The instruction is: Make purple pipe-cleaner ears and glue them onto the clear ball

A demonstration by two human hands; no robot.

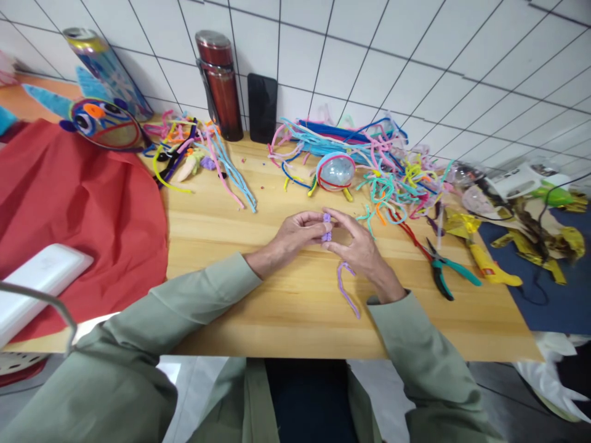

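Directly between fingers, purple fuzzy piece

On my feed I get bright, even light, faint shadows on the wooden tabletop, glints on the clear plastic ball, wall tiles stretched toward the corners, and soft detail on the purple chenille piece.

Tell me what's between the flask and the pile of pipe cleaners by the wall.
A black phone stands on end there, by the tiled wall, between the flask and the pile; the head view shows it.
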